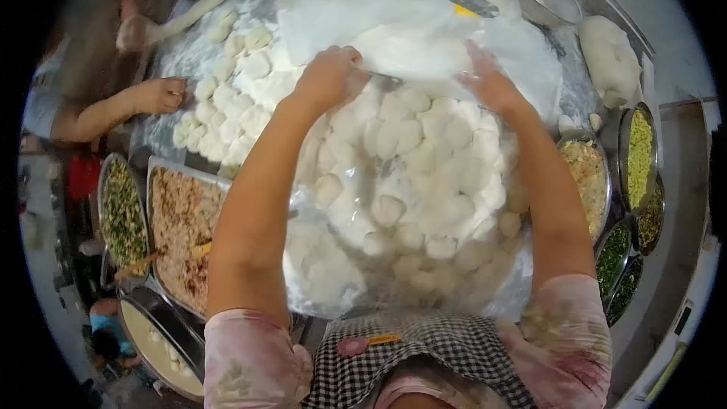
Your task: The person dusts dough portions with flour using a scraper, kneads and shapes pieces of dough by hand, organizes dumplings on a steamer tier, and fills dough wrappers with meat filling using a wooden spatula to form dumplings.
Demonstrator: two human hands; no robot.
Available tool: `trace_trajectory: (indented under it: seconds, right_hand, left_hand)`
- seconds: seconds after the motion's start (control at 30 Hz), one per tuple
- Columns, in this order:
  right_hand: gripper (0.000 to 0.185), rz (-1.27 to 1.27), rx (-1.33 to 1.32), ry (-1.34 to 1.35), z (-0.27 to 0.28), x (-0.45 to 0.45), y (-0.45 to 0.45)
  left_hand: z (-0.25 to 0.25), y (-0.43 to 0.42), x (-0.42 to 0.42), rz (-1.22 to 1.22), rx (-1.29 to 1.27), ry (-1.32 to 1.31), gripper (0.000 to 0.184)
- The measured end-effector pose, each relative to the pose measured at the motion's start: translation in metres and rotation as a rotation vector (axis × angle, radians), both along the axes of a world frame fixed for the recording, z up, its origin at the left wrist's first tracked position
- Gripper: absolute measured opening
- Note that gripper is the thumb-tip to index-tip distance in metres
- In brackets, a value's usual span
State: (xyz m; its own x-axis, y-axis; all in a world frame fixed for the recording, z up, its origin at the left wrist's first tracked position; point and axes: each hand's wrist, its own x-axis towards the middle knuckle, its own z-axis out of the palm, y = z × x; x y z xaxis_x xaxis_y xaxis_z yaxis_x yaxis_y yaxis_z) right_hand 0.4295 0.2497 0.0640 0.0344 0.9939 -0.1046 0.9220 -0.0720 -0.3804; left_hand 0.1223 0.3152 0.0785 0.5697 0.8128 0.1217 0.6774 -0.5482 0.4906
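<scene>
- Bench (189,45): surface floured.
- Plastic sheet (363,7): lay from mid-bench toward the far edge, near side between my hands.
- Cluster of dough pieces (388,210): sat toward the near edge.
- My left hand (331,76) pinched the sheet; my right hand (487,79) blurred, grip undetermined.
- Judged step: sheet handling; next move called for even tension.

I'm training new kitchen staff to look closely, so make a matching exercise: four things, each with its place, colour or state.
1. plastic sheet
2. apron
3. big dough lump
4. dough rope

A. upper right of the picture
B. near another person's hand
C. black-and-white checks
D. touched by left hand and right hand

Pairs: 1-D; 2-C; 3-A; 4-B
</scene>
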Motion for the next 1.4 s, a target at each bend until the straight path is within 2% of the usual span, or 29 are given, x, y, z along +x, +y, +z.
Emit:
trace_trajectory:
  seconds: [0.07,0.17,0.2,0.23,0.27,0.33,0.5,0.57,0.63,0.7,0.73,0.83,0.87,0.97,1.0,1.03,1.13,1.17,1.27,1.37,1.4]
  right_hand:
    - [0.061,0.013,0.138,0.002,0.016,-0.013,-0.025]
    - [0.048,0.18,0.196,0.171,0.033,-0.052,-0.07]
    - [0.039,0.201,0.208,0.124,0.036,-0.074,-0.088]
    - [0.038,0.314,0.167,0.114,0.036,-0.088,-0.104]
    - [0.038,0.306,0.019,0.245,0.046,-0.108,-0.12]
    - [0.041,0.476,-0.016,0.261,0.035,-0.133,-0.146]
    - [0.041,0.753,0.149,-0.063,0.022,-0.183,-0.203]
    - [0.044,0.795,0.122,-0.138,0.009,-0.187,-0.212]
    - [0.049,0.769,0.031,-0.197,-0.007,-0.177,-0.209]
    - [0.049,0.601,-0.116,-0.158,0.021,-0.164,-0.207]
    - [0.049,0.511,-0.191,-0.138,0.033,-0.159,-0.208]
    - [0.037,0.486,0.072,-0.378,0.032,-0.145,-0.215]
    - [0.052,0.444,-0.146,-0.397,0.037,-0.145,-0.215]
    - [0.054,0.377,-0.09,-0.256,0.037,-0.175,-0.223]
    - [0.056,0.33,-0.093,-0.089,0.03,-0.188,-0.226]
    - [0.058,0.281,-0.094,0.079,0.021,-0.203,-0.232]
    - [0.067,0.334,-0.118,0.223,0.018,-0.257,-0.268]
    - [0.07,0.33,-0.157,0.267,0.022,-0.27,-0.276]
    - [0.072,0.244,0.058,0.192,-0.028,-0.279,-0.273]
    - [0.073,0.203,0.094,0.154,-0.045,-0.288,-0.254]
    - [0.067,0.19,0.081,0.183,-0.039,-0.294,-0.251]
  left_hand:
    - [0.014,-0.033,-0.03,0.06,0.012,-0.114,0.028]
    - [0.027,-0.112,-0.077,0.201,-0.033,-0.297,0.027]
    - [0.031,-0.141,-0.091,0.248,-0.051,-0.324,0.026]
    - [0.029,-0.167,-0.105,0.263,-0.064,-0.313,0.024]
    - [0.023,-0.194,-0.119,0.279,-0.08,-0.302,0.022]
    - [0.015,-0.246,-0.142,0.263,-0.076,-0.245,0.019]
    - [0.003,-0.347,-0.15,0.321,-0.148,-0.265,0.017]
    - [-0.007,-0.368,-0.149,0.299,-0.198,-0.272,0.018]
    - [-0.014,-0.376,-0.154,0.304,-0.175,-0.282,0.02]
    - [-0.018,-0.38,-0.161,0.341,-0.095,-0.296,0.023]
    - [-0.017,-0.383,-0.166,0.416,-0.112,-0.256,0.031]
    - [-0.03,-0.386,-0.185,0.484,-0.047,-0.216,0.04]
    - [-0.046,-0.388,-0.193,0.493,-0.084,-0.226,0.05]
    - [-0.048,-0.375,-0.197,0.536,0.009,-0.18,0.056]
    - [-0.054,-0.369,-0.197,0.543,0.06,-0.181,0.059]
    - [-0.058,-0.364,-0.195,0.588,0.026,-0.192,0.06]
    - [-0.064,-0.338,-0.184,0.661,-0.124,-0.201,0.064]
    - [-0.067,-0.33,-0.179,0.651,-0.058,-0.207,0.064]
    - [-0.084,-0.307,-0.164,0.601,0.111,-0.24,0.062]
    - [-0.089,-0.288,-0.152,0.548,0.039,-0.207,0.059]
    - [-0.081,-0.286,-0.146,0.52,0.088,-0.201,0.054]
